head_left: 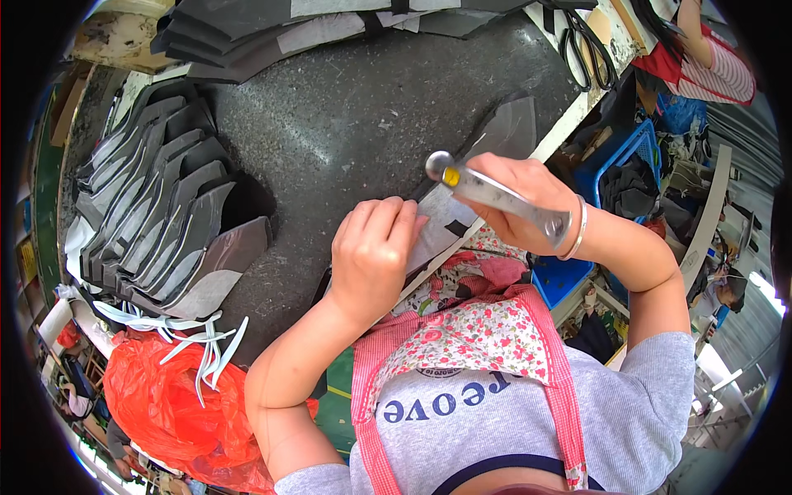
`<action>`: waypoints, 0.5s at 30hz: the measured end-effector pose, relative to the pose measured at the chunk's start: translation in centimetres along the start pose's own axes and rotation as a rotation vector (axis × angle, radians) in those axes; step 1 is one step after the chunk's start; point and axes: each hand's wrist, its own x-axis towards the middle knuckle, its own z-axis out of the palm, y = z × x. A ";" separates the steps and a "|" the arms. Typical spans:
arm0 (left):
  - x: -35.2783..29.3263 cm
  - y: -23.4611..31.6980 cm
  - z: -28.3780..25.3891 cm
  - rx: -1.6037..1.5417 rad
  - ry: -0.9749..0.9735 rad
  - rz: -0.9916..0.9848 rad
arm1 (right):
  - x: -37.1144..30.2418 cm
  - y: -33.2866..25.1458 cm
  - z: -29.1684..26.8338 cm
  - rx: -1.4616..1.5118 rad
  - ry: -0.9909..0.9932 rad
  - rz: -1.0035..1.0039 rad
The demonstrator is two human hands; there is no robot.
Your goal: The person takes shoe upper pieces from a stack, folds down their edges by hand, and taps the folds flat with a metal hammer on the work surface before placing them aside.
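My right hand (524,194) is closed round a shiny steel hammer (511,198) with a round face, a yellow mark and a long, flat flared end. It is held above a grey cut panel (437,231) with a small black patch, lying along the near edge of the dark worktable (330,157). On the panel's left part, my left hand (375,247) has its fingers curled together and pressed down, thumb toward the hammer. The palm side of this hand is hidden. Just beyond the hammer lies another dark grey panel (507,128).
Overlapping dark grey panels (165,198) lie at the left. More panels (239,37) line the far edge. Pale strips (206,351) hang over a red plastic bag (173,404). Black-handled scissors (587,58) lie far right. A blue crate (631,165) stands beside the table; another person's arm (693,37) shows beyond.
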 end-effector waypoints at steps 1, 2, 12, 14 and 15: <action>-0.1 0.0 0.1 0.040 0.018 0.058 | 0.1 -0.1 0.2 0.063 -0.064 0.020; -0.3 0.0 0.0 0.038 0.018 0.055 | 0.1 -0.1 0.3 0.064 -0.067 0.021; -1.6 -0.8 -0.9 -0.137 -0.011 -0.086 | 0.8 -1.5 1.2 -0.190 -0.211 -0.163; -1.8 -1.0 -1.5 -0.148 -0.072 -0.105 | 0.6 -1.2 1.4 -0.112 -0.273 0.019; -1.9 -1.0 -1.5 -0.098 -0.064 -0.046 | 0.6 -1.3 1.5 -0.132 -0.217 -0.006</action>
